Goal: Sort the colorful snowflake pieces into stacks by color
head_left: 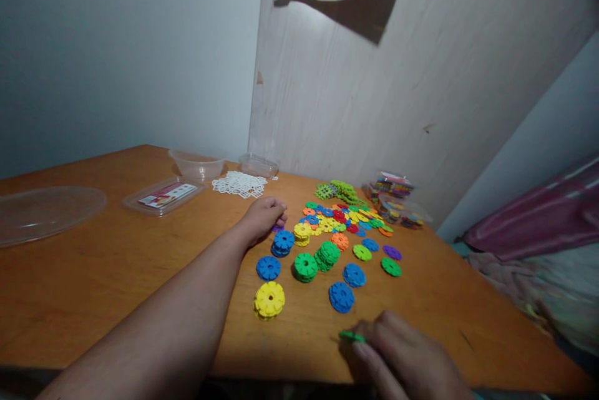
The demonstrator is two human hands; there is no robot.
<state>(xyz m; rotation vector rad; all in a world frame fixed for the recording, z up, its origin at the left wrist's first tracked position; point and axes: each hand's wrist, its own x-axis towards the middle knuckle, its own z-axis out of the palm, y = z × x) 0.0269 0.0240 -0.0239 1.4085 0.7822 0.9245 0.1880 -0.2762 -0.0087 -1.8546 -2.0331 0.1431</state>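
My right hand (pixel 405 353) is at the table's front edge, its thumb and fingers pinching a green notched disc (pixel 350 337) seen nearly edge-on. Farther back, my left hand (pixel 262 219) rests with curled fingers beside the stacks. A purple disc (pixel 277 229) shows just under its fingertips; whether they grip it I cannot tell. Close to that hand are a blue stack (pixel 282 243) and a yellow stack (pixel 302 234). Nearer me lie a yellow stack (pixel 269 299), a blue stack (pixel 268 268), green stacks (pixel 306 267) and more blue stacks (pixel 341 297).
Mixed loose discs (pixel 332 219) spread behind the stacks, with green lattice pieces (pixel 344 191) beyond. White pieces (pixel 239 184), a clear bowl (pixel 197 166) and a lid with a card (pixel 167 195) sit back left. Packed containers (pixel 394 185) stand back right. A large clear lid (pixel 47 213) lies left.
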